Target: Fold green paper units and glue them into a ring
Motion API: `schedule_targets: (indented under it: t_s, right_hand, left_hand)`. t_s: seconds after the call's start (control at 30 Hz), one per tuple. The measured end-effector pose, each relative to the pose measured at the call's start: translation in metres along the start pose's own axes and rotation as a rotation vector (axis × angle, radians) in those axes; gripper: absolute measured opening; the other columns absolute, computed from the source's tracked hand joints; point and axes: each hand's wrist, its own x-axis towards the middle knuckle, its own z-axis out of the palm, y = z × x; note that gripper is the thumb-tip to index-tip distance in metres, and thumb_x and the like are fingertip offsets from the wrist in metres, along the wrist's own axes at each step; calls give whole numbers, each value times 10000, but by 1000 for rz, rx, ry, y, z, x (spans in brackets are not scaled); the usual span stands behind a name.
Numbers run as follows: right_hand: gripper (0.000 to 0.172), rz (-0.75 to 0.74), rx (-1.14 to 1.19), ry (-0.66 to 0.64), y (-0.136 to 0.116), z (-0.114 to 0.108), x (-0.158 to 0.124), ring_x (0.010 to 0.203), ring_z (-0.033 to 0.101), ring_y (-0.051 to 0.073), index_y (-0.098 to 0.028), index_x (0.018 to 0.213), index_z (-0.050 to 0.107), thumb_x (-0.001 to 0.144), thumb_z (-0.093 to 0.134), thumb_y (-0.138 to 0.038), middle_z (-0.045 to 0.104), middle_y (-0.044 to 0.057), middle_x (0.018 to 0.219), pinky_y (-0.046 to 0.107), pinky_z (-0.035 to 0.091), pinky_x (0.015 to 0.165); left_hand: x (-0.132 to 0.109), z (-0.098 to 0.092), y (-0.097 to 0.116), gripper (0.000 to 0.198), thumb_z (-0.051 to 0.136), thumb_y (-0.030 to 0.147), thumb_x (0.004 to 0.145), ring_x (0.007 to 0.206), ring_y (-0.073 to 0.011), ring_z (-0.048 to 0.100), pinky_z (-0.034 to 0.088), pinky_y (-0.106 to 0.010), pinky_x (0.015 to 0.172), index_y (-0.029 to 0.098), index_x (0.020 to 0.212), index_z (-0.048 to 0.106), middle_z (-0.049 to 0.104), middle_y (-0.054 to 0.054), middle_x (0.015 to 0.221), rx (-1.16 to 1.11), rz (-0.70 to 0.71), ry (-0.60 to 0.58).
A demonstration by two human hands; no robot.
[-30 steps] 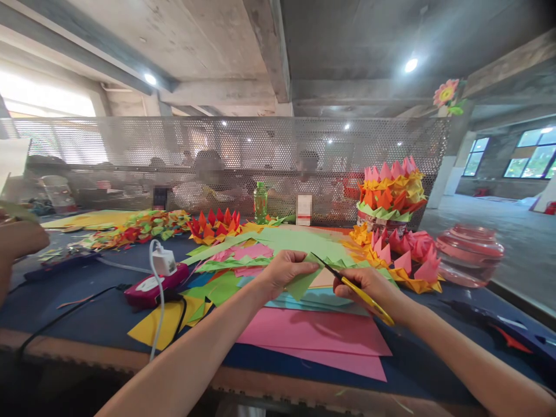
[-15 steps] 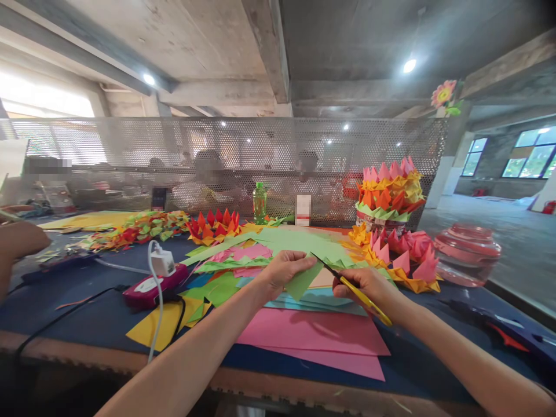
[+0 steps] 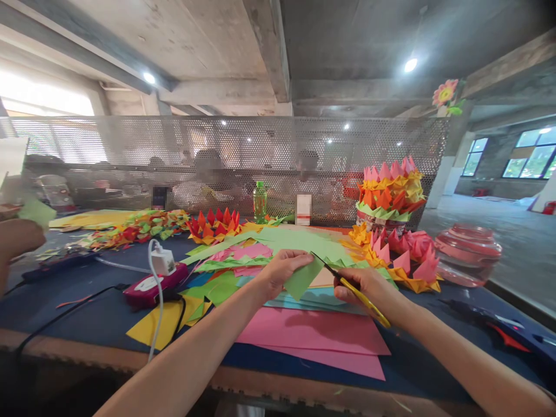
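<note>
My left hand point(image 3: 278, 273) pinches a light green piece of paper point(image 3: 302, 280) above the table. My right hand point(image 3: 365, 286) grips yellow-handled scissors point(image 3: 354, 289), whose dark blades meet the top edge of the green paper. Below both hands lie pink sheets point(image 3: 313, 336) and pale blue sheets point(image 3: 321, 301) on the dark blue table point(image 3: 87, 301).
Folded paper flowers point(image 3: 391, 194) stand at the right, with more paper pieces point(image 3: 143, 226) at the back left. A magenta device point(image 3: 154, 284) with a white plug and cables lies left. A pink lidded jar point(image 3: 469, 255), a green bottle point(image 3: 260, 202) and another person's hand point(image 3: 17, 240) are about. A mesh screen point(image 3: 130, 156) closes the back.
The hands, paper and scissors have barely shifted. The other person's hand at the far left now holds a green paper scrap higher.
</note>
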Motion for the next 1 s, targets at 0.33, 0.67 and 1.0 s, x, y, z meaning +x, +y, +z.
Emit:
schedule_targets:
  t_s: [0.33,0.67,1.0]
  right_hand:
    - [471,-42,-30,-33,-6,0,-3,590,350,116,-189,782,523,907,507,-644,409,-44,651,221,266,512]
    - [499,-53,-26,-27,-5,1,-2,575,382,118,-193,781,529,902,493,-676,439,-37,648,220,288,505]
    - [590,-47,-43,32,5,4,-1,561,348,122,-191,689,531,858,484,-755,398,-38,596,237,265,509]
  left_hand:
    - [-1,0,-1,360,824,441,638,499,-103,542,344,-218,480,126,763,702,646,-12,633,-40,-8,-70]
    - [-5,3,2,353,831,437,622,499,-103,528,344,-219,482,128,732,701,632,-6,609,-46,-15,-83]
    - [-6,4,4,342,839,439,631,504,-114,527,343,-221,491,130,706,710,645,-29,610,-34,-21,-94]
